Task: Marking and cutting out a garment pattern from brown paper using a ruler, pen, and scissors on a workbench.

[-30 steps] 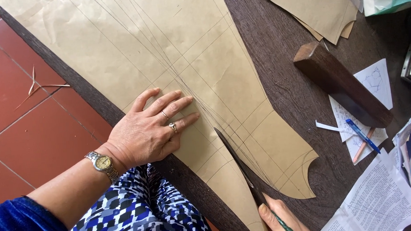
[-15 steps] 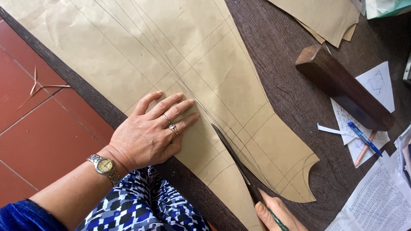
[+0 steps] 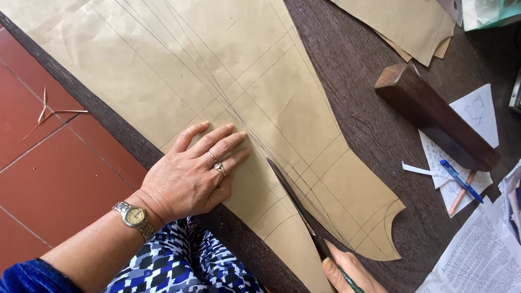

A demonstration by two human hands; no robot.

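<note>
A large sheet of brown pattern paper (image 3: 210, 66) with pencil lines lies over the dark wooden table (image 3: 351, 66). My left hand (image 3: 194, 173), with rings and a wristwatch, rests flat on the paper near the table's edge, fingers spread. My right hand (image 3: 351, 274) shows at the bottom edge, closed around the green handle of a pair of scissors (image 3: 301, 212). The dark blades lie along a drawn line in the paper, pointing up and left, just right of my left fingertips.
A dark wooden block (image 3: 435, 115) lies to the right, with white papers (image 3: 476, 119), a blue pen (image 3: 460, 180) and a pencil beside it. More brown paper pieces (image 3: 395, 11) lie at the top right. Red floor tiles (image 3: 33, 168) are to the left.
The scissor blades have advanced up and left along the drawn line. My left hand has stayed flat on the paper.
</note>
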